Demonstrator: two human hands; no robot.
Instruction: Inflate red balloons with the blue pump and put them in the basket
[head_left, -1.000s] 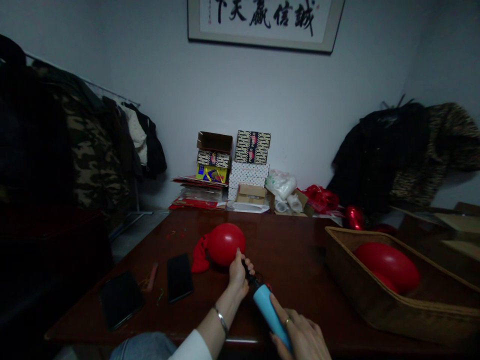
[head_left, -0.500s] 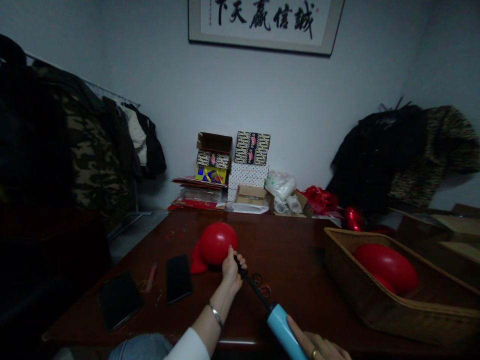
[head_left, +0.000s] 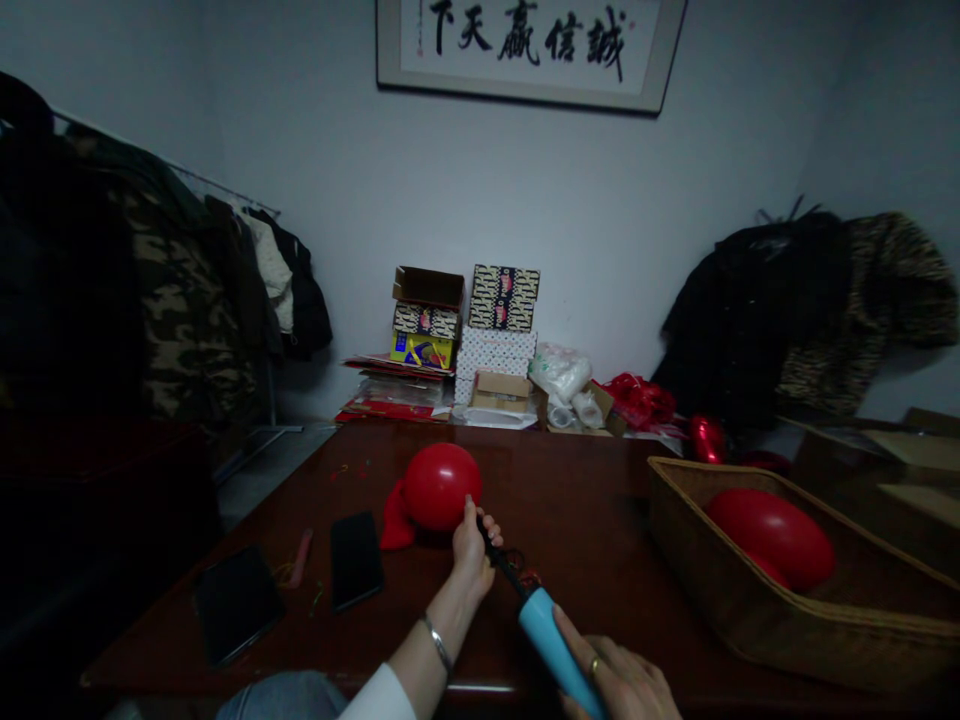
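Note:
A partly blown red balloon (head_left: pixel 441 486) rests over the dark wooden table (head_left: pixel 585 500). My left hand (head_left: pixel 472 549) is closed round the balloon's neck where it meets the black nozzle of a hand pump. My right hand (head_left: pixel 626 685), low at the frame's bottom edge, grips the pump's light blue barrel (head_left: pixel 559 652). The black pump rod between barrel and nozzle shows only a short length. A flat pile of limp red balloons (head_left: pixel 395 520) lies just left of the blown one.
A wicker basket (head_left: pixel 757 620) at the right holds blown red balloons (head_left: pixel 772 535). Two dark phones (head_left: pixel 355 558) and a pink strip lie at the left. Stacked boxes (head_left: pixel 495 335) and bags line the far wall; coats hang on both sides.
The blue barrel was pulled back toward me, exposing the rod, and has now slid forward again toward the nozzle. The balloon looks slightly fuller.

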